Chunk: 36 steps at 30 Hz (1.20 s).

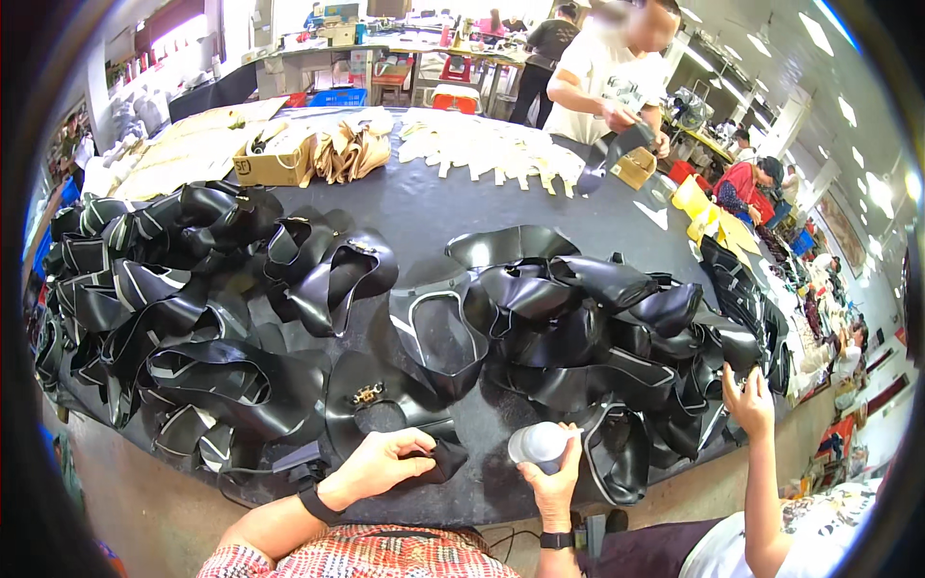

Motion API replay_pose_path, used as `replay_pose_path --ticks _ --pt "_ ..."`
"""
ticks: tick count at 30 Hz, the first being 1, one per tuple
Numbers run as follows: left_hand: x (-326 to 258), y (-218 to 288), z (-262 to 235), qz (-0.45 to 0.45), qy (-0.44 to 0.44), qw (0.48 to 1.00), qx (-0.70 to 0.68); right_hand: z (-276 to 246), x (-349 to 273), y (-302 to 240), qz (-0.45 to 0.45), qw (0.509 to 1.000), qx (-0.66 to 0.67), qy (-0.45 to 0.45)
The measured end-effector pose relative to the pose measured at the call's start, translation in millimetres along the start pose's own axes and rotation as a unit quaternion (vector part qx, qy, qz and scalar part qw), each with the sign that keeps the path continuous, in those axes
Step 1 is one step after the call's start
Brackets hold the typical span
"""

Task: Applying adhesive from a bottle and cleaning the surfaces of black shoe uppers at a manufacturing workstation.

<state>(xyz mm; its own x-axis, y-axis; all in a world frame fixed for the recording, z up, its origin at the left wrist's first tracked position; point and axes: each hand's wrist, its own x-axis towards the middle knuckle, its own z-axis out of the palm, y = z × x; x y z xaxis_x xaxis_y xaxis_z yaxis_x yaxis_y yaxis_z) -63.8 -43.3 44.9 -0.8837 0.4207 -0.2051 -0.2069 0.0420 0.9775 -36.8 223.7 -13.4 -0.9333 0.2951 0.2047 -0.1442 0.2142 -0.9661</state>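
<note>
Close in front of me lies a black leather shoe upper (349, 390) with a gold metal ornament (366, 395). My left hand (385, 467) pinches its near right end between thumb and fingers. In my right hand (553, 486) is a white plastic squeeze bottle (536, 446), tilted, with its pale tip pointing right. The fingers curl round the bottle, which is apart from the upper. Another black upper with a pale edge strip (438, 332) stands just beyond, between two heaps.
Heaps of black uppers cover the left (125, 289) and right (607, 328) of the dark table (424, 217). Beside me a co-worker's hand (749, 400) touches the right heap. Across stands a person (607, 87) handling a black piece. Cream pieces (482, 144) and a cardboard box (275, 166) lie at the back.
</note>
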Motion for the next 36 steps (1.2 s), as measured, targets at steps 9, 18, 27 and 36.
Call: replay_pose_path --ticks 9,18,27,36 --pt "11.8 -2.3 1.4 0.049 0.032 0.992 -0.11 3.9 2.9 11.5 -0.033 0.993 -0.113 0.014" --pt "27.9 42.2 -12.7 0.018 -0.027 0.987 -0.16 12.6 4.6 12.2 0.015 0.997 -0.055 0.058" --pt "5.5 34.8 -18.0 0.007 -0.019 0.992 -0.126 23.7 -40.6 -71.8 0.106 0.978 -0.012 -0.18" --pt "-15.1 30.8 -22.1 0.01 -0.024 0.991 -0.13 37.4 -49.4 -109.4 0.226 0.899 -0.024 -0.374"
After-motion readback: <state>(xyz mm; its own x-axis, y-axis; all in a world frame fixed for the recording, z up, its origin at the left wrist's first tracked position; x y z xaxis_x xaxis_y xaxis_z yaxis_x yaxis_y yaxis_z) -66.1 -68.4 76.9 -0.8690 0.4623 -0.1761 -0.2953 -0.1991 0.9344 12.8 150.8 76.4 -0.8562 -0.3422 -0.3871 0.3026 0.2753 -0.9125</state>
